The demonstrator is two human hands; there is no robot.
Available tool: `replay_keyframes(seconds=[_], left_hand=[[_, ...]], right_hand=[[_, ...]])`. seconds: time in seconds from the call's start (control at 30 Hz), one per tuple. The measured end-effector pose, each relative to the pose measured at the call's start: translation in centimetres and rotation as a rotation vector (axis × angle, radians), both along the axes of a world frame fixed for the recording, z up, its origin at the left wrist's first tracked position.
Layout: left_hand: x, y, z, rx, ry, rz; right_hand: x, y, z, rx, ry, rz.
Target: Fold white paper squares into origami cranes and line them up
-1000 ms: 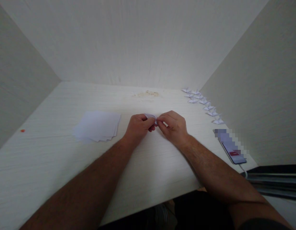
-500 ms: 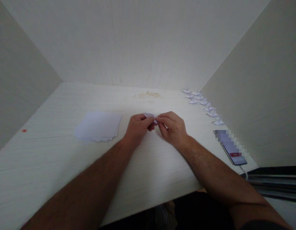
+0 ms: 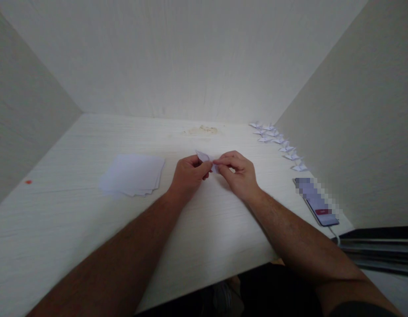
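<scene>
My left hand (image 3: 189, 174) and my right hand (image 3: 238, 173) meet at the middle of the pale wooden desk (image 3: 75, 229). Both pinch a small folded piece of white paper (image 3: 204, 156), whose pointed tip sticks up above my left fingers. Most of the paper is hidden between my fingertips. A stack of flat white paper sheets (image 3: 133, 174) lies just left of my left hand.
Several small folded paper figures (image 3: 278, 141) line the right wall. A phone (image 3: 317, 202) with a cable lies near the desk's right front corner. A brownish stain (image 3: 202, 130) marks the back of the desk, a red dot (image 3: 28, 181) the left. Walls enclose three sides.
Both hands stay at the same spot. The folded paper's tip now stands a little higher above my left fingers, and my right fingers have shifted slightly on it.
</scene>
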State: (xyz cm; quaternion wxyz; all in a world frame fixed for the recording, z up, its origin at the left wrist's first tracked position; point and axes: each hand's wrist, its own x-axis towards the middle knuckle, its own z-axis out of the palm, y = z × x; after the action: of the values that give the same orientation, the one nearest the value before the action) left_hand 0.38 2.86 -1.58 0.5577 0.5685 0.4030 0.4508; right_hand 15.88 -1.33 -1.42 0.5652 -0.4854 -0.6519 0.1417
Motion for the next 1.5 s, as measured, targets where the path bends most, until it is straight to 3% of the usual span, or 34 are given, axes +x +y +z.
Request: replay_keyframes(seconds=[0.13,0.23,0.5,0.97,1.23,1.5], left_hand=[[0.0,-0.1,0.3,0.011,0.011,-0.02],[-0.1,-0.3,0.6,0.025,0.035,-0.037],[-0.1,-0.1,0.3,-0.017,-0.015,-0.058],[-0.1,0.1,0.0,-0.005,0.061,-0.094],[0.1,0.0,0.1,-0.041,-0.058,-0.107],[-0.1,0.5,-0.8,-0.034,-0.118,-0.163]], right_hand=[[-0.3,0.3,0.1,-0.28,0.269,-0.075],[-0.5,0.5,0.1,-0.436,0.372,-0.012],[-0.7,0.4,0.2,-0.546,0.397,0.048],[-0.5,0.3,-0.7,-0.523,0.293,0.017],[-1.3,-0.4,0.1,-0.386,0.255,-0.034],[-1.5,-0.8,-0.1,-0.35,0.177,-0.051]])
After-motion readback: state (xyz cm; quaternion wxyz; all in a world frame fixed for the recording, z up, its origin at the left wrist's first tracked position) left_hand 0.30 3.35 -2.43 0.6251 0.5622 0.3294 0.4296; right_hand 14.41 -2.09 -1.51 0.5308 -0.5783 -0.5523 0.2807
